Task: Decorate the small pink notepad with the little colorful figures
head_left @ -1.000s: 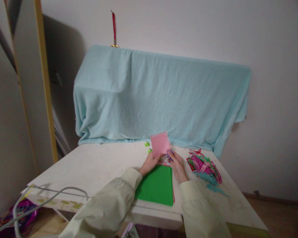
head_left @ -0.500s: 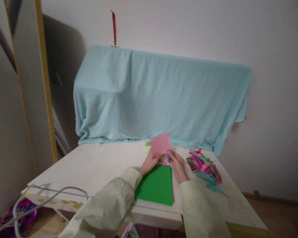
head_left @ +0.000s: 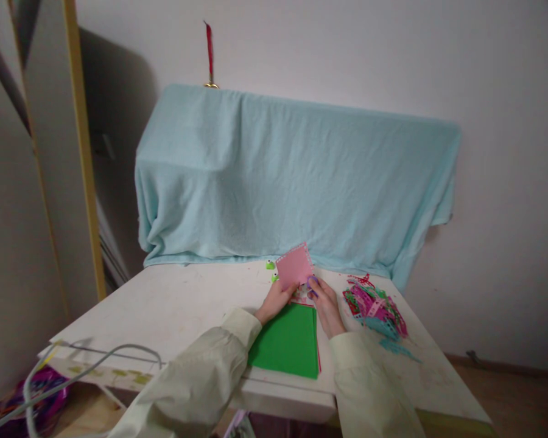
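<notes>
My left hand [head_left: 276, 300] pinches the lower edge of a pink paper sheet [head_left: 294, 266], which is tilted up and has a row of small holes along its top and right edges. My right hand [head_left: 324, 301] is closed around the purple handle of a pair of scissors [head_left: 312, 283] at the sheet's lower right corner. The blades are hidden or too small to make out. Below both hands lies a stack of green sheets [head_left: 287, 344], with a red edge showing beneath it.
Punched paper strips in pink, red, green and blue form a pile [head_left: 377, 307] on the right of the white table [head_left: 164, 304]. Two small green pieces with eyes [head_left: 270, 265] sit behind the pink sheet. A light-blue cloth [head_left: 301, 182] hangs behind; a grey cable [head_left: 119, 349] crosses the left front edge.
The pink sheet has turned a little, its right edge shifting slightly left. More of the purple scissors handle shows in my right hand. Both forearms have stayed in place.
</notes>
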Available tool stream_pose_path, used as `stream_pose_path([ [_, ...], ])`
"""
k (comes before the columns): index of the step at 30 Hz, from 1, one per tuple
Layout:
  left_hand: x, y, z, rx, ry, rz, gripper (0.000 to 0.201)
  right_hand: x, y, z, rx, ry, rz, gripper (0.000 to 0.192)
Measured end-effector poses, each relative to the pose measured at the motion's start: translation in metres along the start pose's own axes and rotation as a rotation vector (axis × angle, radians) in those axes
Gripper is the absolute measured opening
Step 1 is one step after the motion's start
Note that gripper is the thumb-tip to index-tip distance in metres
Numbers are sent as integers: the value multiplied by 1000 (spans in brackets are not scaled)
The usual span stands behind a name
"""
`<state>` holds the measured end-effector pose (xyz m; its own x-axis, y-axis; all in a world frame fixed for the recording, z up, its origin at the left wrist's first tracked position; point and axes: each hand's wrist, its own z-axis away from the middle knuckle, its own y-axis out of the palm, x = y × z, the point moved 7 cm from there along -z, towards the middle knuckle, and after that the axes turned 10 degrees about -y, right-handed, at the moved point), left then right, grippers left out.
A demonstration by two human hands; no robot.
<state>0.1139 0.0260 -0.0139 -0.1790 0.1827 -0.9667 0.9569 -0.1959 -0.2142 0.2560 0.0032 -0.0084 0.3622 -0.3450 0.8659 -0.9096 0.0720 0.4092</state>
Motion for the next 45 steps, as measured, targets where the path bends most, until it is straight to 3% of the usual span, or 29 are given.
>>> stream_pose_path([
  [6, -3, -1, 1, -18, 6, -93, 52, 3, 2, 1, 11, -26, 5, 29],
  [11, -10, -11, 1, -126, 105, -95, 45, 7, 3, 2, 12, -67, 7, 28],
  [18, -9, -15, -1, -195, 137, -55, 42, -9, 3, -1, 52, -40, 45, 40],
  [24, -11, -12, 0, -144, 130, -30, 40, -15, 4, -2, 99, -29, 84, 41],
  [35, -17, -11, 4, -121, 109, -7, 41, -5, 7, 2, 59, -22, 82, 41],
  [45, -24, -12, 5, -142, 221, -19, 34, -2, 10, 4, 97, -49, 89, 38],
])
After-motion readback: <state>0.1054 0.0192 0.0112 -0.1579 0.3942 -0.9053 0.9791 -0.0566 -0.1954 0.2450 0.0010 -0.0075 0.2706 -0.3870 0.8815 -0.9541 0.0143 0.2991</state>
